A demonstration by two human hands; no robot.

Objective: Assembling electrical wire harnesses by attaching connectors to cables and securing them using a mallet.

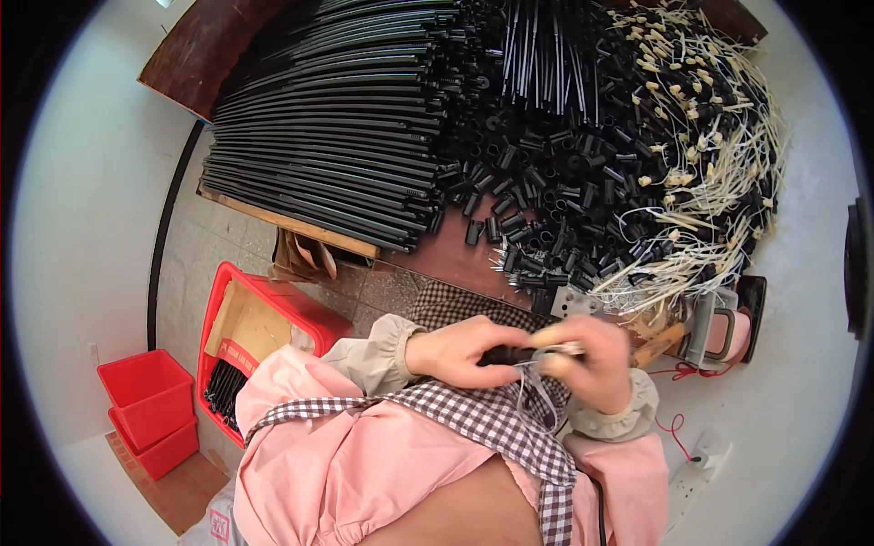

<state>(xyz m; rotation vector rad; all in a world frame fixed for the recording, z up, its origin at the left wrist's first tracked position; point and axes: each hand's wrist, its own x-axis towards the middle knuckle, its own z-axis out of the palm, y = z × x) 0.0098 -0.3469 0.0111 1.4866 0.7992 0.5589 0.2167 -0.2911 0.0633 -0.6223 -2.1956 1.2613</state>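
Close to my body, in front of the table edge, my two hands meet. My left hand [464, 353] is closed around a black part [503, 355], which looks like a short tube; its far end is hidden. From the right, my right hand [594, 360] is curled with its fingers pinched at the end of this part. The right hand is slightly blurred. A small pale piece shows between its fingers, too unclear to name. Thin whitish wires [535, 393] hang below the fingers over the checked apron [496, 420].
Long black tubes [319, 155] lie stacked on the table [455, 259]. Short black cylinders [510, 223] are heaped in the middle, white wires with cream connectors [701, 173] on the right. A grey clamp-like tool [719, 332] stands at the right edge. Red bins [150, 400] stand at the left.
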